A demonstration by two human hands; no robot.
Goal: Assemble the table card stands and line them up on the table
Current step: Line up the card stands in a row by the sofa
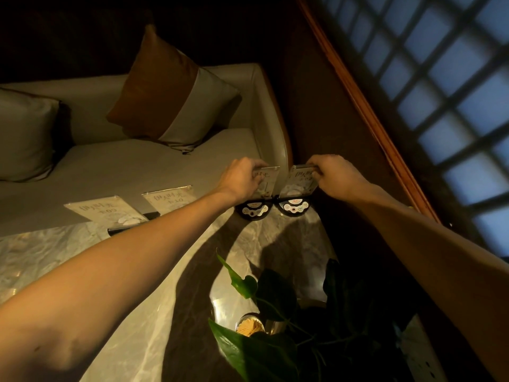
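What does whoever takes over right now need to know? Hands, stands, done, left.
Left hand: grips the top of the third card stand.
Right hand: grips the top of the fourth card stand.
Both stands sit on round black bases at the far edge of the marble table, side by side.
Done: two more card stands already stand in the row to the left.
Left: square up the held pair, then let go.

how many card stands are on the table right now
4, in a row along the far edge of the table: one at far left, one beside it, one held by the left hand, one held by the right hand. None seems hidden.
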